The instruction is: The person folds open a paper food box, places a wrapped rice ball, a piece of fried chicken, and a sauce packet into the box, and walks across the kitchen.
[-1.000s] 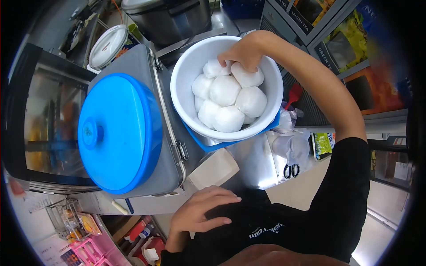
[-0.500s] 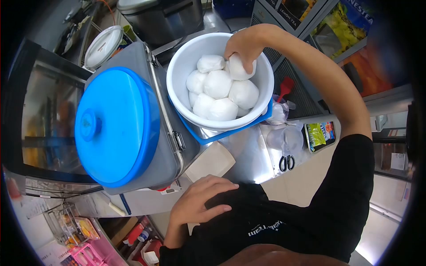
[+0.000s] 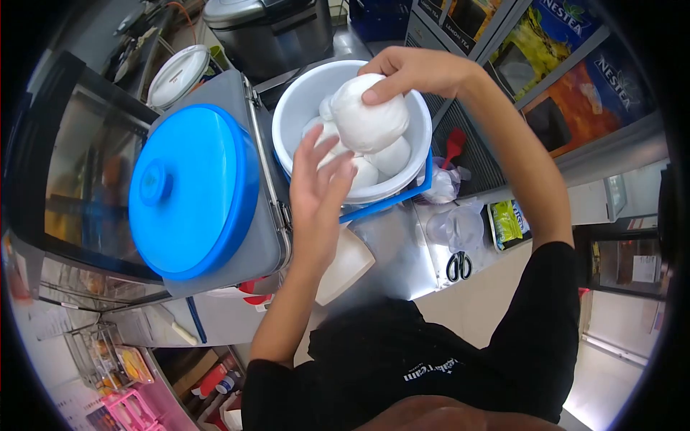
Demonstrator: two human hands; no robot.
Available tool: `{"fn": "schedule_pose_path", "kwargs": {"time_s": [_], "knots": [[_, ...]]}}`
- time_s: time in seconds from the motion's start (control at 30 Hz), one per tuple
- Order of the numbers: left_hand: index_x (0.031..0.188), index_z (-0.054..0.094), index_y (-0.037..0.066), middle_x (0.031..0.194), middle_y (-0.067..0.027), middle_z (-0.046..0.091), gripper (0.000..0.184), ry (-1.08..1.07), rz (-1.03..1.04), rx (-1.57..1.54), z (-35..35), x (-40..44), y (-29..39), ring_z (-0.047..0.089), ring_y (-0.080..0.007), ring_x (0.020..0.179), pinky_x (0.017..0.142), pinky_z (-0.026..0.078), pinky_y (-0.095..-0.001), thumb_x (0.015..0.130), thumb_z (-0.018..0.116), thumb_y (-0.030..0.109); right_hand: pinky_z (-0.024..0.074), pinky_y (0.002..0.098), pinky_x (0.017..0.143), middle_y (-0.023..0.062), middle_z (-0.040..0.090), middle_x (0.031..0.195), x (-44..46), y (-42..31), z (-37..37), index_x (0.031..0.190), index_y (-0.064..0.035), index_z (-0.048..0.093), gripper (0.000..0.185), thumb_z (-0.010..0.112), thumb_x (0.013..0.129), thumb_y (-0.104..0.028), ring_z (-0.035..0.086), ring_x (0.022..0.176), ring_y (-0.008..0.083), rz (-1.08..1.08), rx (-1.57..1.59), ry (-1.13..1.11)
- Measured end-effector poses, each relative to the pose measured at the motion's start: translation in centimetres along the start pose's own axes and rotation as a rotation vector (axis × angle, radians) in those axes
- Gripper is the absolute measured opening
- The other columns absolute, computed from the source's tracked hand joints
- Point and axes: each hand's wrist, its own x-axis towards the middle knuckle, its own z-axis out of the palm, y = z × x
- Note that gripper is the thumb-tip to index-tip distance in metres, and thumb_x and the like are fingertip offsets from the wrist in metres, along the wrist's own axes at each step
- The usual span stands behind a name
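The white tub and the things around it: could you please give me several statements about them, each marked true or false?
1. The right hand holds a round white bundle above the white tub. True.
2. The left hand is clenched into a fist. False: it is open, with its fingers apart.
3. The blue lid lies on the grey box. True.
4. The black-handled scissors are inside the tub. False: they lie near the edge of the steel counter.
5. There are no bundles inside the tub. False: other white bundles sit in it.
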Motion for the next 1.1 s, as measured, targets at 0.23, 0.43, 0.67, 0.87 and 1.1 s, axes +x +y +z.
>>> {"fn": "schedule_pose_path", "kwargs": {"time_s": [0.23, 0.43, 0.67, 0.87, 1.1], "knots": [[0.148, 0.027, -0.002, 0.141, -0.02, 0.043, 0.062, 0.052, 0.001, -0.276, 2.4, 3.0, -0.8, 0.048, -0.0264, 0.129, 0.106, 0.042, -0.0356, 0.1, 0.058, 0.025, 0.0478, 0.0309, 0.087, 0.0137, 0.065, 0.107, -2.4, 0.2, 5.6, 0.133, -0.0065, 0.055, 0.051, 0.063, 0.095, -0.041, 0.062, 0.1, 0.0174, -0.157, 0.141, 0.294], [0.141, 0.036, 0.002, 0.137, -0.0189, 0.045, 0.052, 0.215, 0.133, -0.239, 4.1, 4.7, -0.9, 0.049, -0.0248, 0.125, 0.104, 0.042, -0.0349, 0.101, 0.057, 0.027, 0.0497, 0.0327, 0.089, 0.0128, 0.066, 0.112, -0.4, 2.0, 8.9, 0.13, -0.0024, 0.054, 0.049, 0.064, 0.094, -0.034, 0.065, 0.101, 0.0214, -0.544, -0.041, 0.765], [0.131, 0.046, 0.0, 0.119, -0.0134, 0.057, 0.045, 0.138, 0.531, 0.328, 6.1, 8.0, 4.1, 0.053, -0.0176, 0.114, 0.099, 0.04, -0.0297, 0.106, 0.042, 0.036, 0.0461, 0.0259, 0.086, 0.0082, 0.061, 0.105, 0.9, -1.7, 6.8, 0.118, 0.001, 0.056, 0.028, 0.058, 0.099, -0.019, 0.055, 0.099, 0.0118, -0.836, 0.129, 1.044], [0.129, 0.047, -0.003, 0.119, -0.0196, 0.056, 0.049, 0.174, 0.676, 0.582, 3.5, 2.7, 3.8, 0.057, -0.0265, 0.11, 0.093, 0.044, -0.0378, 0.097, 0.059, 0.031, 0.0504, 0.0356, 0.093, 0.0159, 0.066, 0.114, -1.1, 0.3, 8.3, 0.121, 0.0036, 0.059, 0.041, 0.053, 0.101, -0.031, 0.065, 0.103, 0.0237, -0.525, 0.998, 0.873], [0.108, 0.056, -0.001, 0.08, -0.0132, 0.06, 0.03, 0.054, 0.395, 0.488, -7.9, -15.0, -4.1, 0.058, -0.0222, 0.072, 0.069, 0.048, -0.0326, 0.091, 0.063, 0.023, 0.0444, 0.03, 0.095, 0.0099, 0.06, 0.12, -8.6, 6.8, 18.5, 0.129, -0.0007, 0.056, 0.07, 0.059, 0.087, -0.057, 0.059, 0.109, 0.018, -0.014, 0.438, 0.479]]}}
